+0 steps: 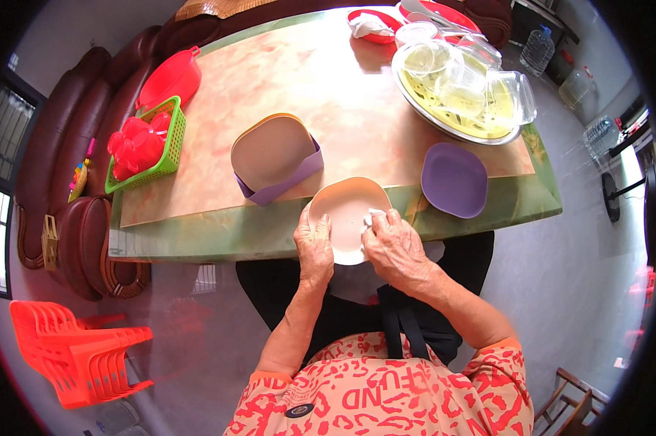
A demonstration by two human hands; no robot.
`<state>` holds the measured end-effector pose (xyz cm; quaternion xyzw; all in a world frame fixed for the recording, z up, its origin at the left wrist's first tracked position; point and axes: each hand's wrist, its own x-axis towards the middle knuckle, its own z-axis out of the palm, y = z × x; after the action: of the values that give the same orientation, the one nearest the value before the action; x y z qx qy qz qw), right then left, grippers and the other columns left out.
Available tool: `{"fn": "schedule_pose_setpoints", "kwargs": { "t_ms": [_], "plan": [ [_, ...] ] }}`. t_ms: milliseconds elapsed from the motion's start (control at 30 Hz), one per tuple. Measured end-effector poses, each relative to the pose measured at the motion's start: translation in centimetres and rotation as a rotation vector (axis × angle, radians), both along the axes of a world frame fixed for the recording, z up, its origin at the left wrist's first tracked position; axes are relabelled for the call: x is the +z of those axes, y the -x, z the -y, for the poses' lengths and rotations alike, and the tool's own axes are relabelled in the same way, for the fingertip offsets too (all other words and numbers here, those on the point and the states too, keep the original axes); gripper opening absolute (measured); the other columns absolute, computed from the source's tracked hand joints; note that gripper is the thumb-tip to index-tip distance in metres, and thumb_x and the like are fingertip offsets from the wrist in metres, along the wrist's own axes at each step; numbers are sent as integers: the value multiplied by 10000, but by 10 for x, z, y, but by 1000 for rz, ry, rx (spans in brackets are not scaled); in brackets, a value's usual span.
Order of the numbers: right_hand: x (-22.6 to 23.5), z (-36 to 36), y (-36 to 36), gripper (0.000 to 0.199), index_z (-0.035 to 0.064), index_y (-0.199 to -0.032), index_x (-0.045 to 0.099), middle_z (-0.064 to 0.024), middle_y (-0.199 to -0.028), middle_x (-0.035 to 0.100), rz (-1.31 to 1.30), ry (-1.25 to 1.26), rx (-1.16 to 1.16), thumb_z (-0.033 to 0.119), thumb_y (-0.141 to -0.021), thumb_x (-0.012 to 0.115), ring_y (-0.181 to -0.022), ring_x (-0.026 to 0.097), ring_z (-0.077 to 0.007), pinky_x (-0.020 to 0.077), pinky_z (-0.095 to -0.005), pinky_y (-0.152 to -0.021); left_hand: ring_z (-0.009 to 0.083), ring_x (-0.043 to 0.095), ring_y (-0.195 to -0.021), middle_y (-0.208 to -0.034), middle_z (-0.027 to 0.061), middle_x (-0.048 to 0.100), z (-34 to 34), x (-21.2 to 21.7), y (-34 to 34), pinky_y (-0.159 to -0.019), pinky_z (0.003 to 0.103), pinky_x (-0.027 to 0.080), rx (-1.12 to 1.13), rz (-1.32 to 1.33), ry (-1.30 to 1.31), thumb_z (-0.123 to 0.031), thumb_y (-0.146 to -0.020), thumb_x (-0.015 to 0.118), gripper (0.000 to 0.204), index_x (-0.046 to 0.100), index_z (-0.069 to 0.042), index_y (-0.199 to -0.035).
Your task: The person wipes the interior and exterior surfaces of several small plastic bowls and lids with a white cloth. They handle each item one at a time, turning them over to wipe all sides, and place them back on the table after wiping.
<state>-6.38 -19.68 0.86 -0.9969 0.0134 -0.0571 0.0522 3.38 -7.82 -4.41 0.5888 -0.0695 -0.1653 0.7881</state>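
A cream-coloured, rounded-square plate (348,218) is held tilted at the table's near edge. My left hand (314,243) grips its left side, thumb over the rim. My right hand (395,245) is closed on a crumpled white cloth or tissue (368,220), pressed against the plate's right inner side. To the right lies a purple plate (454,180) of similar shape. On the left, a beige plate (272,154) stands upright with others in a purple holder (284,183).
A green basket (169,154) of red cups stands at the left beside a red colander (171,78). At the back right, a large basin (455,135) holds clear plastic cups. Stacked red stools (73,352) and a brown sofa (51,145) flank the table (219,94).
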Motion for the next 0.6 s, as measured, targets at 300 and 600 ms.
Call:
{"fn": "schedule_pose_setpoints", "kwargs": {
  "t_ms": [300,600],
  "plan": [
    [-4,-27,4,240,19,-996,611,-162,-1055,572,129,-241,230,141,-789,604,-918,586,-308,491,-400,-763,138,578,-1007,-1134,94,613,-2,-1,0,-888,284,483,-4,-28,-23,5,-959,492,317,505,38,-1274],
    [5,15,14,204,88,-913,635,-42,-881,573,236,-4,303,214,-755,661,-848,568,-216,497,-336,-731,151,582,-1038,-1140,97,599,-3,14,3,-922,298,478,5,-55,45,10,-925,517,454,410,21,-1367]
  ]
}}
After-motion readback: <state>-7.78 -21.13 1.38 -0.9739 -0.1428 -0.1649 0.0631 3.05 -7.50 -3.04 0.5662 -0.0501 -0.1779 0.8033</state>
